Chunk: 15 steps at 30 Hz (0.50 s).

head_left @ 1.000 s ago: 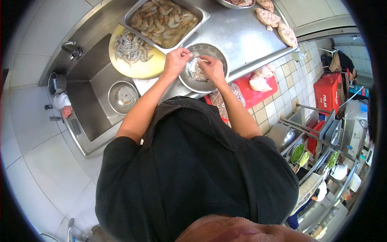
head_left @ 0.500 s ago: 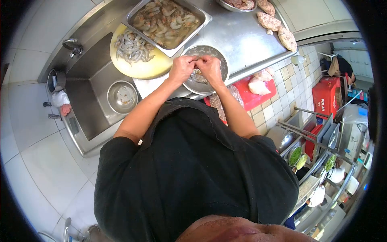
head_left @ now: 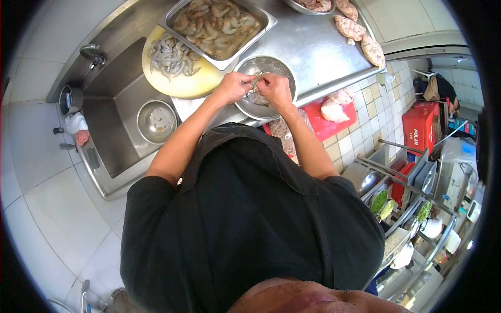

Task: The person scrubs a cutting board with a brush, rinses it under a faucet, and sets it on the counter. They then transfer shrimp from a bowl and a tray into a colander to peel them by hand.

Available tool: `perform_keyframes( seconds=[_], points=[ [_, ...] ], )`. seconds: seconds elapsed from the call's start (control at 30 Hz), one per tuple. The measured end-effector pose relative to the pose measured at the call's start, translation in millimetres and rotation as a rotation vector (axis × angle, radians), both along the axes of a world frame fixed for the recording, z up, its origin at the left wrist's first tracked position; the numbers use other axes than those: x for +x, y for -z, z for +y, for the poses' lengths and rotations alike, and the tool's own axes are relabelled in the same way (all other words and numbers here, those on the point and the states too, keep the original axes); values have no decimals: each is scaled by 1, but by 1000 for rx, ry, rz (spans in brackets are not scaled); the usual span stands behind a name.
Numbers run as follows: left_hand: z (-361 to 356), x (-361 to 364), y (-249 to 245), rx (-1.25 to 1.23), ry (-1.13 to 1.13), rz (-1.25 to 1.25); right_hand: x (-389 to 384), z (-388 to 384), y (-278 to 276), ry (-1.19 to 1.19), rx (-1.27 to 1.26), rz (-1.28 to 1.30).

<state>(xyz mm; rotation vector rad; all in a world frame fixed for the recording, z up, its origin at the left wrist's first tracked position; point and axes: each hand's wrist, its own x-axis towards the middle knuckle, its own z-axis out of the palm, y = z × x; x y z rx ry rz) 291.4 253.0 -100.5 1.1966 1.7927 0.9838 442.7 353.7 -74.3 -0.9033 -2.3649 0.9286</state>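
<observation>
Over a perforated steel colander, my left hand and my right hand are close together with fingers pinched. Both grip a small shrimp, mostly hidden by the fingertips. Greyish shrimp scraps lie in the colander below. Just beyond my left hand, a pile of grey shrimp rests on a round yellow cutting board. A rectangular steel pan holds unpeeled shrimp in cloudy liquid, overlapping the board's far edge.
To the left is a sink with a tap and a round steel bowl in it. Pale speckled meat pieces lie along the counter's right end. Lower down, a red board carries raw meat. Shelving stands at right.
My hands have drawn slightly apart and my fingers have shifted around the shrimp. The view has tilted slightly; the other things keep their places.
</observation>
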Motion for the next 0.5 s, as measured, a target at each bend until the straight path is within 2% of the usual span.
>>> perform_keyframes(
  seconds=[0.1, 0.13, 0.2, 0.3, 0.33, 0.43, 0.5],
  points=[
    [-4, 0, -17, -150, -11, -41, 6, 15, 25, -14, 165, 123],
    [-6, -1, -22, -218, -18, -49, 8, 20, 31, 22, 151, 100],
    [-12, 0, -17, -130, -31, 26, 15, 28, 36, 90, 123, 57],
    [-22, -4, -13, -93, -88, 58, 26, 40, 26, 209, 46, -277],
    [-24, -6, -13, -97, -113, 56, 27, 42, 17, 168, 16, -529],
    [-28, -5, -28, 14, -82, 224, 18, 25, 8, 107, -37, -89],
    [-30, -5, -39, 79, -53, 359, 4, 7, -4, -3, -277, -8]
  ],
)
